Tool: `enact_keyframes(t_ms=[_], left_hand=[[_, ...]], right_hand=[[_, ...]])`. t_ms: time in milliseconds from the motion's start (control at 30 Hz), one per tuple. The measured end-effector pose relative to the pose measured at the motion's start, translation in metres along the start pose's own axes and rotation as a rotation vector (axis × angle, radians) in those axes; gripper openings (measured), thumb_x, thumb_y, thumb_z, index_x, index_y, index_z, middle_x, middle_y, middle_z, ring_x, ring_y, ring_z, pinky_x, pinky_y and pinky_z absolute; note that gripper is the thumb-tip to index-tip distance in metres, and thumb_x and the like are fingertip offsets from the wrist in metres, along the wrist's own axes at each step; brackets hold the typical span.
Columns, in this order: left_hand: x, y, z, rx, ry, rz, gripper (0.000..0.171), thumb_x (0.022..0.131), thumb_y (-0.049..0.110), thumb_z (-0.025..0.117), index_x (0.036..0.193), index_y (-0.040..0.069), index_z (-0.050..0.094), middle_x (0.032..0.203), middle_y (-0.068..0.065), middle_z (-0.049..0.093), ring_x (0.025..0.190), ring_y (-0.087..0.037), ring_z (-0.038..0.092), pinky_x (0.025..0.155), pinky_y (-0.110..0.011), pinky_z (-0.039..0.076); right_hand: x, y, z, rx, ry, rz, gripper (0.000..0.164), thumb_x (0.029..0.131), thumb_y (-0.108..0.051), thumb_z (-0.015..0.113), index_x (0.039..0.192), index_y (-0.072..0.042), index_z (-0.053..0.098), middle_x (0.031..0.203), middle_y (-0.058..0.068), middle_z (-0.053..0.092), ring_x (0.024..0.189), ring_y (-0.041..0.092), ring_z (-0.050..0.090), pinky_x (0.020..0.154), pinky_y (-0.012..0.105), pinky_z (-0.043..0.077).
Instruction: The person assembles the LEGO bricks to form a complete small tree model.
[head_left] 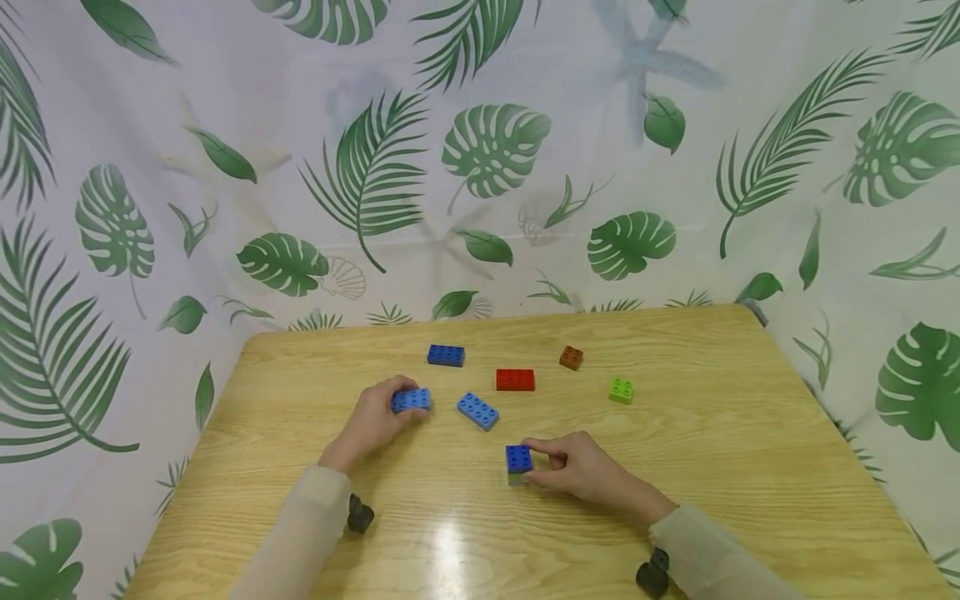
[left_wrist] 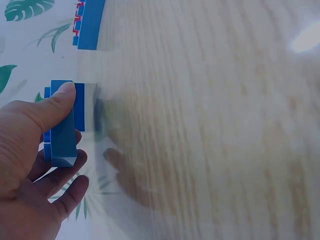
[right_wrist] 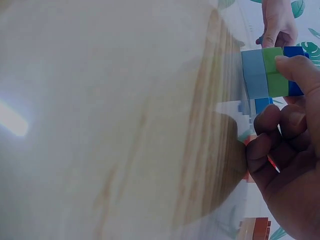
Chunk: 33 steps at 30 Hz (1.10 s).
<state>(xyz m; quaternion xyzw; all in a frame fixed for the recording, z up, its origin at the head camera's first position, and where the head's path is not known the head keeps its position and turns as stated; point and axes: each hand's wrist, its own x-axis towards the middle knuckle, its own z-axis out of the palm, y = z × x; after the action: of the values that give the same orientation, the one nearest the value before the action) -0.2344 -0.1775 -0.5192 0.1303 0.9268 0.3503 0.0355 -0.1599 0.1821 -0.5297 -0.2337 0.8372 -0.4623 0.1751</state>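
Note:
My left hand (head_left: 378, 417) grips a light blue eight-stud building brick (head_left: 412, 401) at the left of the group. In the left wrist view the thumb lies along the side of this brick (left_wrist: 63, 130), with fingers behind it. My right hand (head_left: 585, 469) pinches a small stack of bricks (head_left: 518, 460) between thumb and fingers, nearer the front. The right wrist view shows its layers: light blue (right_wrist: 255, 75) at the bottom, green (right_wrist: 275, 82) in the middle, dark blue (right_wrist: 294, 51) on top. Another light blue brick (head_left: 477, 412) lies between the hands.
Farther back on the wooden table (head_left: 750, 417) lie a dark blue brick (head_left: 446, 356), a red brick (head_left: 515, 380) and a small brown brick (head_left: 572, 357). A small lime green brick (head_left: 620, 391) sits to the right. A leaf-patterned cloth (head_left: 480, 250) hangs behind the table.

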Motion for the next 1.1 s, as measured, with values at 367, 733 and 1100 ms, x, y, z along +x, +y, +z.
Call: enact_keyframes(t_ms=[367,733,1100], left_hand=[[-0.01,0.029,0.003,-0.05,-0.022,0.103,0.035,0.092,0.02,0.083,0.123,0.008,0.07,0.121,-0.01,0.074,0.11,-0.024,0.068,0.098,-0.046,0.056],[-0.018,0.057,0.009,-0.086,-0.052,0.213,0.037,0.09,0.024,0.086,0.122,0.01,0.072,0.12,-0.005,0.075,0.103,-0.016,0.067,0.09,-0.031,0.056],[-0.023,0.075,0.023,-0.056,-0.125,0.265,0.046,0.093,0.032,0.083,0.133,0.011,0.073,0.125,-0.009,0.074,0.105,-0.019,0.066,0.089,-0.034,0.057]], right_hand=[[0.0,-0.002,0.0,-0.005,-0.005,0.016,0.059,0.097,-0.033,0.078,0.147,-0.007,0.061,0.063,-0.007,0.045,0.053,0.002,0.035,0.052,0.021,0.032],[0.0,-0.002,0.001,0.005,-0.007,0.029,0.058,0.097,-0.032,0.078,0.147,-0.008,0.061,0.062,-0.006,0.045,0.053,0.002,0.035,0.052,0.021,0.032],[0.001,-0.001,0.0,-0.013,-0.012,0.042,0.06,0.098,-0.035,0.076,0.148,-0.007,0.059,0.063,-0.007,0.046,0.053,0.003,0.037,0.052,0.02,0.032]])
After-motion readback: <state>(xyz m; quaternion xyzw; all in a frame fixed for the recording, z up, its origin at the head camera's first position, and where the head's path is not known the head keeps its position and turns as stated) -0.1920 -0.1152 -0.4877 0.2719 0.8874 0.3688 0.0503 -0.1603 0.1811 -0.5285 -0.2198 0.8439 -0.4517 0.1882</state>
